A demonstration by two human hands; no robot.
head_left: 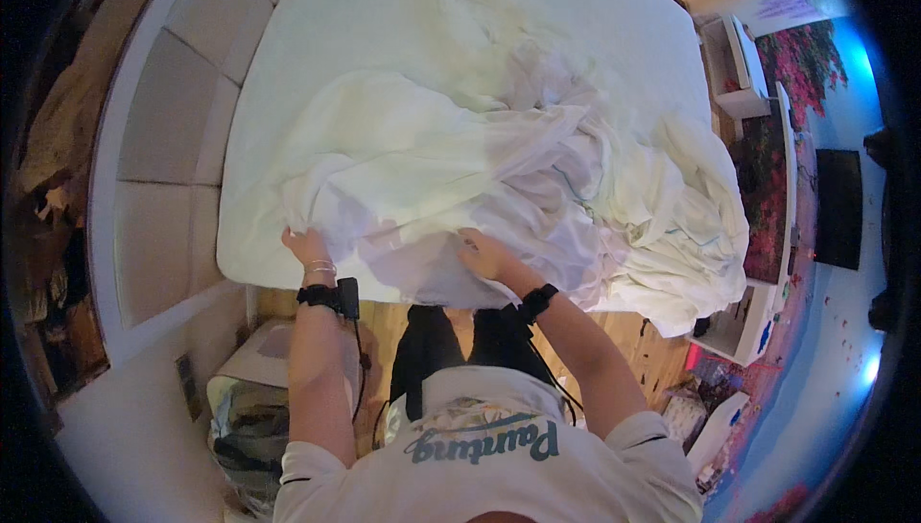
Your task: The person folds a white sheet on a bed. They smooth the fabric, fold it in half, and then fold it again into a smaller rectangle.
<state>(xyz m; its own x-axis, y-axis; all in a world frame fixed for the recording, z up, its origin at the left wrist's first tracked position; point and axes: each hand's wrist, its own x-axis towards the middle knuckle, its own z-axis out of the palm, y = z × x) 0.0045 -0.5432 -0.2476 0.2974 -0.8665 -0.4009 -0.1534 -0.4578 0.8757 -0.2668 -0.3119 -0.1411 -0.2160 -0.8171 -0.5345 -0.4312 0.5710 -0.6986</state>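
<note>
A crumpled white duvet cover [413, 173] lies in a loose heap over the near half of the bed [326, 14], which has a smooth pale sheet. My left hand [307, 248] is at the heap's near left edge, closed on the fabric, its fingertips partly hidden in the folds. Closer to the middle, my right hand [484, 255] grips the same cover, and part of its fingers is covered by cloth. Between my hands a stretch of the fabric hangs over the bed's near edge. Thin blue lines show among the folds to the right.
A padded pale panel [163, 120] borders the bed's left side. At lower left stands a light-coloured bin or stool [259, 360] beside a dark bag [251, 441]. White shelving [743, 72] and a dark screen [838, 208] are to the right. Wooden floor [638, 355] shows below the bed.
</note>
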